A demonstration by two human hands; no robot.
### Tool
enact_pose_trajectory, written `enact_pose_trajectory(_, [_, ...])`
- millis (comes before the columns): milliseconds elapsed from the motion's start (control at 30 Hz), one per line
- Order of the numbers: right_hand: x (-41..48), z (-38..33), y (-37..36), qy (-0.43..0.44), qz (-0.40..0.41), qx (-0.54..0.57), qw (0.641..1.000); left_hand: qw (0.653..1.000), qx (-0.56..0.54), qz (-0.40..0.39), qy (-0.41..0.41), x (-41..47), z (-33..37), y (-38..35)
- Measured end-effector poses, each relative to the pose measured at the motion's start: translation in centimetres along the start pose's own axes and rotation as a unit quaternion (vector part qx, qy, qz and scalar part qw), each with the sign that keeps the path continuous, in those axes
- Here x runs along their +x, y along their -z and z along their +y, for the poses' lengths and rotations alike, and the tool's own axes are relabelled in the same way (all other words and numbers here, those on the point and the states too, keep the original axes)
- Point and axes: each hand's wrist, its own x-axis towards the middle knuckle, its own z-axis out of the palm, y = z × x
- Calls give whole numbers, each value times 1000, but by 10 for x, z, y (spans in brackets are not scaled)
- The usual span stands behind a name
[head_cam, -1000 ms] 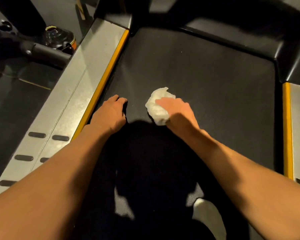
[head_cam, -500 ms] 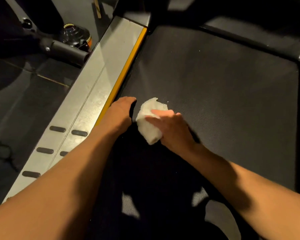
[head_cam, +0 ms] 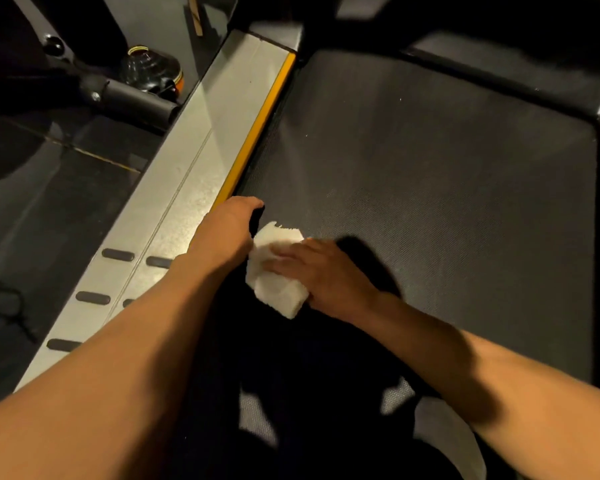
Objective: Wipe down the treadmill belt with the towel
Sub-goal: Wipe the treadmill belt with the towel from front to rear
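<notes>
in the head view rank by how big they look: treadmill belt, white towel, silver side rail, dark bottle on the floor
1. treadmill belt
2. silver side rail
3. white towel, partly under the right hand
4. bottle, though it lies farther from the camera, so unsure against the towel

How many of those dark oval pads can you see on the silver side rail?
6. On the silver side rail they sit in two columns: three whole in the outer one, and three in the inner one, partly behind the left forearm. More may be hidden.

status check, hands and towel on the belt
Right hand pressing towel on belt. Left hand braced at yellow strip. Nothing in the way.
</notes>
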Motion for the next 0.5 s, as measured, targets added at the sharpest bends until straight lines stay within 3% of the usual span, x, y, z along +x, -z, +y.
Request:
enact_pose_trajectory(67, [11,-5,7,-7,25,-13,1000,999,-32,30,18,0,-7,-3])
enact_pose_trajectory(133, [41,10,29,-174,74,-51,981,994,-82,60,40,0,-10,-4])
enact_pose_trajectory(200, [65,39,47,-281,33,-26,959,989,-122,61,62,-1,-10,-1])
enact_pose_trajectory(267, [71,53,42,-314,-7,-23,949,986,-138,63,68,-2,-9,2])
enact_pose_trajectory(333, [68,39,24,-245,-52,-66,966,983,-150,73,75,-3,-10,5])
enact_pose_trajectory(433, [31,-9,2,-21,-74,33,996,977,-174,85,93,-5,-14,9])
enact_pose_trajectory(500, [29,-17,15,42,-56,59,996,981,-160,70,79,-7,-17,8])
